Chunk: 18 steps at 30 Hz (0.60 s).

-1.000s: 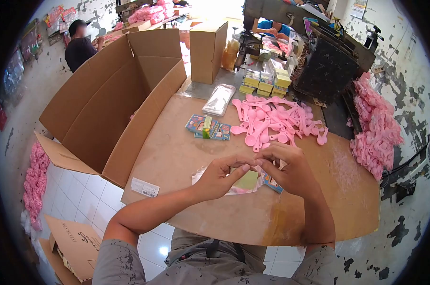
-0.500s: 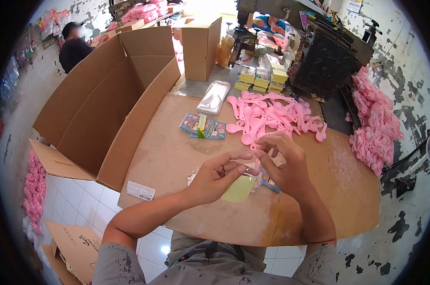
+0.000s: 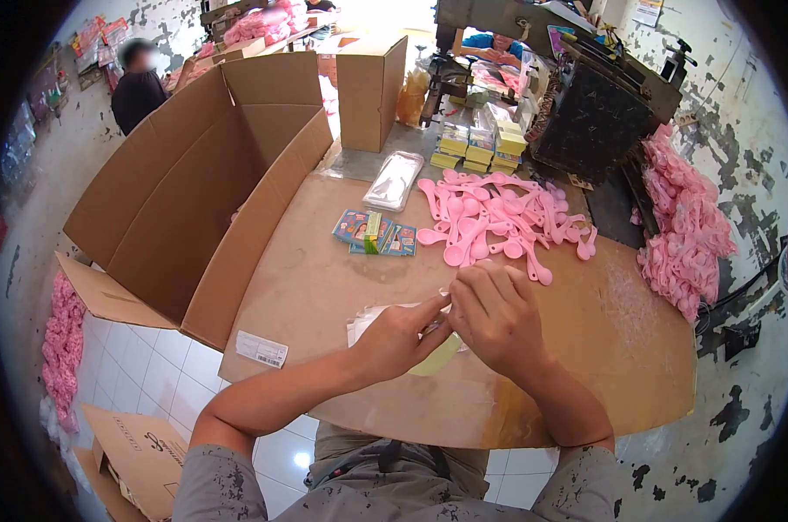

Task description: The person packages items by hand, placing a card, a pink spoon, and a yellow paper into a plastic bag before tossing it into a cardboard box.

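My left hand [image 3: 400, 337] and my right hand [image 3: 498, 320] meet over the near middle of the table, fingers pinched together. What they hold is hidden between the fingertips. Under them lies a pale yellow-green sheet [image 3: 437, 358], partly covered by the hands. White or clear plastic sheets [image 3: 368, 320] stick out beside my left hand. Just beyond my right hand spreads a heap of pink plastic spoons [image 3: 498, 209]. Farther left are blue printed cards [image 3: 401, 240], some bound by a green band [image 3: 371, 233], and a stack of clear plastic bags [image 3: 393, 181].
A large open cardboard box [image 3: 263, 217] stands at the left, with a tall carton [image 3: 370, 96] behind. Stacked yellow-edged cards [image 3: 479, 143] sit at the back near a dark machine [image 3: 590, 113]. Pink bundles [image 3: 690, 226] hang at right. A label [image 3: 261, 349] lies front left. Other people are behind.
My hands have drawn together and the right fingers have curled in. The blue card that showed beside my right hand is now covered. A person behind the machine has come into clearer view.
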Tool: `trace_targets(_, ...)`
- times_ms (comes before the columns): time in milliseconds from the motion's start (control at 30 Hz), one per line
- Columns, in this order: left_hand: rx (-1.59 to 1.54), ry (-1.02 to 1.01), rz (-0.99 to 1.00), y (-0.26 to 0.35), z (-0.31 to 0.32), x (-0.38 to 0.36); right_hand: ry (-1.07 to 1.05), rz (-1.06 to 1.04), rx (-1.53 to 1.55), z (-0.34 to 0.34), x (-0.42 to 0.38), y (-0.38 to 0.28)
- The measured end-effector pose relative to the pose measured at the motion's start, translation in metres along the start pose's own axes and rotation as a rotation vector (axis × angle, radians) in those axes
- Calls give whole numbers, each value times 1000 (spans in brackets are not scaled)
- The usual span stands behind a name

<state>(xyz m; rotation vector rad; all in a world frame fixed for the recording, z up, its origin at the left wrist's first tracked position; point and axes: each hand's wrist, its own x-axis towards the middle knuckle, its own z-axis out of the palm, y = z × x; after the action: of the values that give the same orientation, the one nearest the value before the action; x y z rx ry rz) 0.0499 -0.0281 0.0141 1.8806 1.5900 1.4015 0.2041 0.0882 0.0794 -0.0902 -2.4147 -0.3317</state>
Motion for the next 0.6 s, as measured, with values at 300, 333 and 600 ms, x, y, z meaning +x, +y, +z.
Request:
trace_targets(300, -534, -55, -261, 8, -6, 8, -121, 724, 995, -88, -20, 82)
trace_targets(333, -570, -52, -267, 6, -6, 9, -177, 787, 1142, -113, -31, 93)
trace_targets(600, -400, -94, -377, 3, -5, 13, -278, 911, 13, -103, -276, 241)
